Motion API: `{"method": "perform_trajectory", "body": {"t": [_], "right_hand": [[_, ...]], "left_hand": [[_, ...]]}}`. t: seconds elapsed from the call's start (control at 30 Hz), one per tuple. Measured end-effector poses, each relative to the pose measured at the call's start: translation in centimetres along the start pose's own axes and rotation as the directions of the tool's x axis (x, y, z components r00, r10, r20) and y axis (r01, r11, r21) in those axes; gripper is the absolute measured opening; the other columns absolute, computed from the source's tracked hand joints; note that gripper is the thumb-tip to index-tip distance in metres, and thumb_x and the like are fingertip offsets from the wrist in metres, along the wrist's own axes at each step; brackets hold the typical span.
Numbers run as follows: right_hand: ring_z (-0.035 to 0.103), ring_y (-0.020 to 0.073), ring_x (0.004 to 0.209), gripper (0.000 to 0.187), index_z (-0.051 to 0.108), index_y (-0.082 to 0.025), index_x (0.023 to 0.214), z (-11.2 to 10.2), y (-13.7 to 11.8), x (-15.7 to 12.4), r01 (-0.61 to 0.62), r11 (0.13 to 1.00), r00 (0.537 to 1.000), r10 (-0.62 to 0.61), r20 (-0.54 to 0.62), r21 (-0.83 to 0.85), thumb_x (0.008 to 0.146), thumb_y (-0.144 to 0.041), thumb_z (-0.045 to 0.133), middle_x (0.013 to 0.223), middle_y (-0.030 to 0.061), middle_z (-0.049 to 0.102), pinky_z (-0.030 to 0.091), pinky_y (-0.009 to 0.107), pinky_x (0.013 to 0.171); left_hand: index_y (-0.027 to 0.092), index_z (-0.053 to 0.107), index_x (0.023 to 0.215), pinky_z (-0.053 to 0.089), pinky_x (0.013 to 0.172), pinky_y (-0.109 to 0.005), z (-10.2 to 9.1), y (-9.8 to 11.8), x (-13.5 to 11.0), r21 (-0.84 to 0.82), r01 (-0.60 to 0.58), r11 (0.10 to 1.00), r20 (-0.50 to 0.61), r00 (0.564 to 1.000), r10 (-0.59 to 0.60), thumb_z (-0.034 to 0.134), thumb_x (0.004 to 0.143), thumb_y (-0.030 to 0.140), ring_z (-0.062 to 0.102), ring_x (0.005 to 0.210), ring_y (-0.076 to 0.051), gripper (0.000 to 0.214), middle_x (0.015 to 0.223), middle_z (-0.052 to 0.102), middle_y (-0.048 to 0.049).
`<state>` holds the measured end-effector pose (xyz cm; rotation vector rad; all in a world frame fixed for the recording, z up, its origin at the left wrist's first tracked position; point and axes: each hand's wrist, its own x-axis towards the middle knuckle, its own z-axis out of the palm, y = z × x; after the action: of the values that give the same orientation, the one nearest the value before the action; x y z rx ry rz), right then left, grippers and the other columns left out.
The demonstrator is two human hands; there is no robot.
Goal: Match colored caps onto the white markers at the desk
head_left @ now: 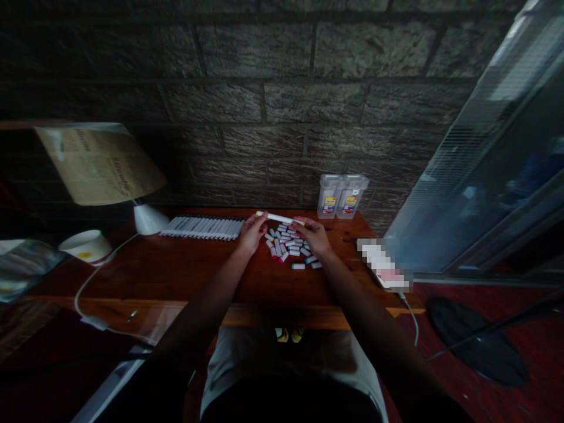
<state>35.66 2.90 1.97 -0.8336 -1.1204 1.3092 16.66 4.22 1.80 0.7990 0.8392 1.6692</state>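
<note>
A white marker (pixel 281 218) with yellowish ends lies level between my two hands, above the wooden table. My left hand (pixel 252 231) pinches its left end, and my right hand (pixel 314 232) grips the right end. Below and between the hands, a loose pile of marker caps (pixel 287 241), white with coloured ends, spreads on the table. One cap (pixel 298 267) sits apart at the near side of the pile. Left of my left hand, a row of white markers (pixel 202 228) lies side by side.
Two clear plastic cases (pixel 342 197) stand against the brick wall. A lamp (pixel 150 218) and a paper cup (pixel 86 245) are on the left of the table (pixel 189 270). A pixelated white object (pixel 384 264) with a cable lies at the right edge.
</note>
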Motion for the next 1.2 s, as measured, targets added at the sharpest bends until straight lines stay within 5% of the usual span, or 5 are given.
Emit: {"method": "perform_trajectory", "body": {"t": [0.53, 1.2], "right_hand": [[0.068, 0.0168, 0.066, 0.049, 0.069, -0.019, 0.081, -0.03, -0.38, -0.32, -0.012, 0.992, 1.000, 0.015, 0.019, -0.124, 0.062, -0.063, 0.079, 0.085, 0.0060, 0.075, 0.046, 0.023, 0.050], [0.048, 0.0079, 0.043, 0.051, 0.070, -0.018, 0.075, -0.29, -0.07, -0.37, -0.049, 0.973, 0.993, 0.072, 0.095, -0.226, 0.068, -0.069, 0.072, 0.073, 0.0039, 0.075, 0.033, 0.022, 0.039]], "left_hand": [[0.029, 0.069, 0.111, 0.040, 0.057, -0.020, -0.32, 0.17, 0.10, 0.000, 0.023, 1.000, 0.062, 0.998, -0.023, 0.088, 0.057, 0.028, 0.052, 0.056, -0.005, 0.057, 0.079, 0.064, 0.0053], [0.025, 0.061, 0.126, 0.040, 0.057, -0.021, -0.56, 0.08, 0.20, 0.072, 0.018, 0.997, 0.110, 0.994, -0.026, 0.077, 0.075, 0.039, 0.054, 0.056, -0.007, 0.056, 0.087, 0.069, -0.0029]]}}
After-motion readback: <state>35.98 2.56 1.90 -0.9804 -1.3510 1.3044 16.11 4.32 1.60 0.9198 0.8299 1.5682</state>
